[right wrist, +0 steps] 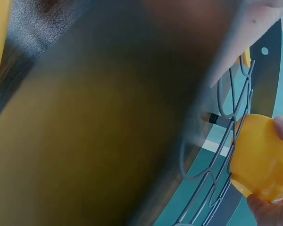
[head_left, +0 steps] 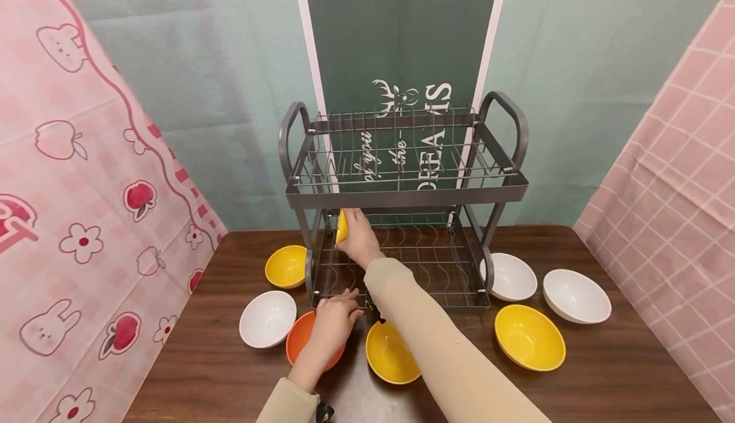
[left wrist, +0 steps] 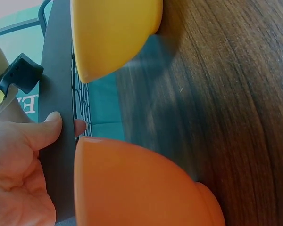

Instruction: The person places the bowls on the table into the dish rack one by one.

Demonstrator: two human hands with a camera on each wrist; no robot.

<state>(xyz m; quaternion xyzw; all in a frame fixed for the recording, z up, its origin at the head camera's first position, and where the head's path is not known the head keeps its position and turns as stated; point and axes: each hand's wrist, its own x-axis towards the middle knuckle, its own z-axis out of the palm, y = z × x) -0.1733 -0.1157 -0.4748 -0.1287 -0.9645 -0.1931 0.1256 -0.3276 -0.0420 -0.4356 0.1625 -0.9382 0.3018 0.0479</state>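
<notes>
My right hand (head_left: 362, 244) reaches between the tiers of a dark grey two-tier dish rack (head_left: 408, 200). It grips a small yellow bowl (head_left: 341, 226), tipped on its side at the left of the lower tier. In the right wrist view, the fingers hold that yellow bowl (right wrist: 259, 157) by its edges, against the wire dividers (right wrist: 226, 136). My left hand (head_left: 335, 319) pinches the lower front rail of the rack; in the left wrist view the thumb lies on one face of the rail (left wrist: 59, 165) and a fingertip shows behind it. An orange bowl (head_left: 300, 333) sits below this hand.
On the wooden table (head_left: 195, 359), a yellow bowl (head_left: 286, 267) and a white bowl (head_left: 267, 319) stand left of the rack. Another yellow bowl (head_left: 390, 356) lies in front, partly behind my right sleeve. Two white bowls (head_left: 513, 277) (head_left: 577, 296) and a yellow bowl (head_left: 529, 338) stand right.
</notes>
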